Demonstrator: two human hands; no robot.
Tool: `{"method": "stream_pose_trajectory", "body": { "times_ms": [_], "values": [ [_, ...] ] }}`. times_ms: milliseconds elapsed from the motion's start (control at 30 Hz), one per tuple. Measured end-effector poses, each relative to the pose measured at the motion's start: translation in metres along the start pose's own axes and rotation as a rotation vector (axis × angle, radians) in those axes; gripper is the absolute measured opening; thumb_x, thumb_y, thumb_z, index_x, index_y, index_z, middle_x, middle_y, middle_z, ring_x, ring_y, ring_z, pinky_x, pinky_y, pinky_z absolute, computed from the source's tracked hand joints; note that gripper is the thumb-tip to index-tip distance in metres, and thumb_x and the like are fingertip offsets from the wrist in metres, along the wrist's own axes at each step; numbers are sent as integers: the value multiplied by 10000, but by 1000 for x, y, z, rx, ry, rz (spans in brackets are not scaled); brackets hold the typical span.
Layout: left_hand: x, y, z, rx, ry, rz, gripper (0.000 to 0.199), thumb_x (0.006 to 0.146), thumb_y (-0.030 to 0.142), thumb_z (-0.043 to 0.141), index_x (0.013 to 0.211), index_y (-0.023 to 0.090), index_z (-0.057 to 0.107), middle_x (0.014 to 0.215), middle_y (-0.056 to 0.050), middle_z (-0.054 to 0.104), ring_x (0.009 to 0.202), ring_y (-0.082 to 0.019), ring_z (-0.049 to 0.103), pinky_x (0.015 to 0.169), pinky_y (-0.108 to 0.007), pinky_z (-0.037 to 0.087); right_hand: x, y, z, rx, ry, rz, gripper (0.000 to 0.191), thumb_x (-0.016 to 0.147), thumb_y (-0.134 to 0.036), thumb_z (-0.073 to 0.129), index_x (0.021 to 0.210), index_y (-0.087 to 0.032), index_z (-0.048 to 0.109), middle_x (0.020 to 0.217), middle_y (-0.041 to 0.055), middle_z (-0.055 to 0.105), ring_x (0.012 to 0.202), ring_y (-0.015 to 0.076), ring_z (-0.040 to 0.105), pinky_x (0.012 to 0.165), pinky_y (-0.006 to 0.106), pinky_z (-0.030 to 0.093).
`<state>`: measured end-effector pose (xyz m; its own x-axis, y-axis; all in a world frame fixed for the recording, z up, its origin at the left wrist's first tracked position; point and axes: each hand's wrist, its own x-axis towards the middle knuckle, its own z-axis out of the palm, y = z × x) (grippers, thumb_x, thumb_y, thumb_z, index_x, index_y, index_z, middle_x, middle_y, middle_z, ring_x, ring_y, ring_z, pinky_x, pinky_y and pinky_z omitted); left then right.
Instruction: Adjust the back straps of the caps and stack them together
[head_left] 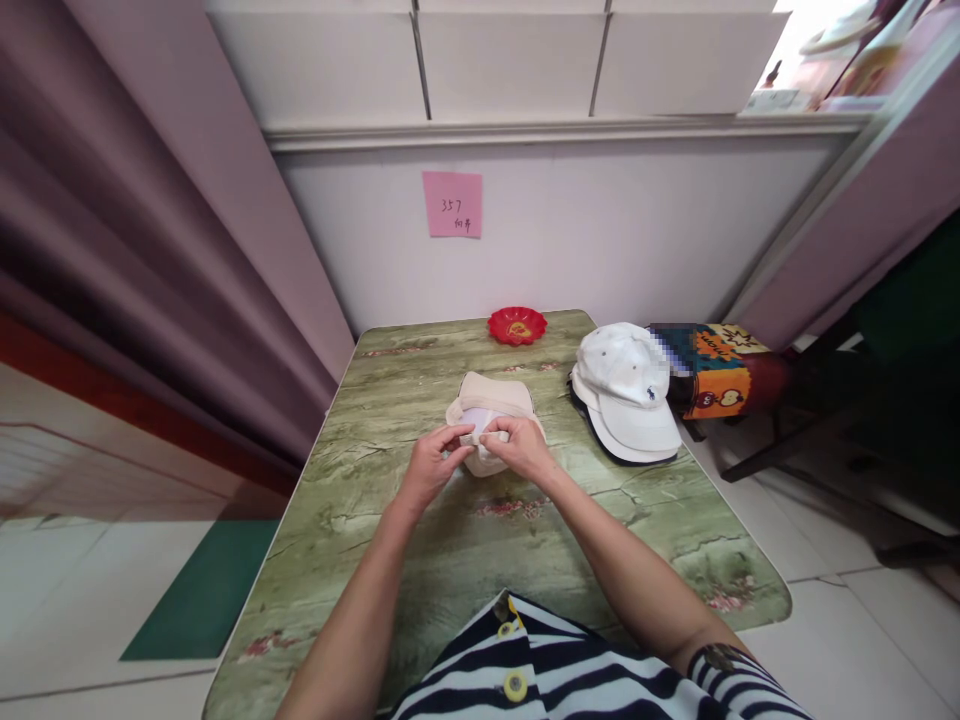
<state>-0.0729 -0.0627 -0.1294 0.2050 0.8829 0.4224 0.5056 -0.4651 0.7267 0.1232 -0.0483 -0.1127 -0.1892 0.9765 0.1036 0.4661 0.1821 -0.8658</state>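
A cream baseball cap (495, 393) lies on the table in front of me, its brim pointing away and its pale inside showing. My left hand (436, 462) pinches the near edge of the cap, around the back strap, from the left. From the right, my right hand (521, 448) pinches the same edge with thumb and forefinger. The two sets of fingertips are close together, and the strap's fastening is too small to make out. To the right sits a stack of caps, with a white cap (626, 375) on top and a dark brim at the bottom.
The green marbled table (360, 480) stands against a white wall. A red scalloped dish (517, 325) rests near its far edge. Beyond the right edge is a colourful patterned stool (720, 370). A purple curtain (172, 200) hangs on the left, and a pink note (453, 204) is on the wall.
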Motion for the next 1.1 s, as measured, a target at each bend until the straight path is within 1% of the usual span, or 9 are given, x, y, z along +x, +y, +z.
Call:
{"method": "stream_pose_trajectory", "body": {
  "times_ms": [233, 367, 433, 533, 633, 700, 800, 967, 1100],
  "values": [
    [0, 3, 1, 10, -9, -3, 283, 821, 228, 674, 1096, 182, 723, 723, 0, 603, 656, -129, 546, 647, -253, 448, -4, -5, 1, -44, 28, 10, 207, 753, -381, 617, 757, -217, 743, 496, -56, 504, 478, 107, 422, 520, 228, 293],
    [0, 7, 1, -16, -12, -42, 292, 805, 229, 680, 1091, 184, 723, 725, -1, 603, 658, -131, 551, 655, -259, 450, -6, -7, 2, -69, 33, 15, 205, 760, -370, 602, 760, -217, 739, 494, -53, 503, 479, 109, 428, 521, 227, 289],
    [0, 9, 3, -74, -21, -98, 311, 796, 238, 685, 1101, 182, 707, 779, -14, 640, 683, -136, 577, 677, -266, 470, -7, -7, 3, -86, 46, 19, 200, 762, -361, 598, 752, -216, 735, 504, -48, 511, 489, 111, 438, 520, 227, 283],
    [-2, 11, 7, -229, -32, -188, 386, 782, 233, 682, 1161, 176, 633, 858, -29, 674, 737, -147, 627, 717, -278, 505, -8, -7, 4, -110, 65, 25, 191, 764, -350, 595, 746, -215, 729, 507, -44, 511, 490, 112, 433, 516, 230, 274],
    [-4, 12, 9, -336, 6, -204, 370, 771, 200, 666, 1128, 184, 570, 841, -12, 661, 767, -147, 644, 731, -271, 517, -8, -6, 4, -106, 68, 30, 186, 768, -345, 594, 747, -216, 726, 499, -48, 498, 482, 113, 425, 511, 233, 275],
    [-5, 13, 9, -308, 41, -182, 273, 779, 186, 649, 1042, 186, 575, 837, -8, 649, 758, -138, 638, 721, -259, 516, -8, -5, 5, -85, 62, 35, 187, 774, -354, 597, 748, -218, 721, 494, -50, 491, 477, 114, 426, 504, 233, 276],
    [-7, 14, 5, -139, 60, -113, 183, 818, 196, 629, 1001, 188, 615, 850, -17, 660, 745, -134, 630, 723, -266, 518, -7, -3, 6, -34, 44, 34, 202, 791, -384, 603, 753, -218, 713, 504, -47, 507, 474, 115, 430, 498, 233, 287],
    [-9, 17, 1, 128, 113, 55, 167, 885, 242, 615, 1043, 204, 654, 905, -43, 699, 750, -149, 627, 751, -299, 522, -5, 2, 9, 56, 31, -34, 240, 822, -420, 606, 841, -221, 738, 618, -23, 622, 545, 125, 489, 572, 225, 368],
    [-8, 18, -1, 196, 136, 156, 157, 910, 259, 604, 1041, 198, 664, 958, -66, 688, 820, -165, 633, 793, -310, 523, -5, 2, 11, 66, 37, -37, 234, 828, -403, 604, 866, -218, 742, 663, -20, 653, 576, 127, 510, 603, 223, 386]
  ]
}}
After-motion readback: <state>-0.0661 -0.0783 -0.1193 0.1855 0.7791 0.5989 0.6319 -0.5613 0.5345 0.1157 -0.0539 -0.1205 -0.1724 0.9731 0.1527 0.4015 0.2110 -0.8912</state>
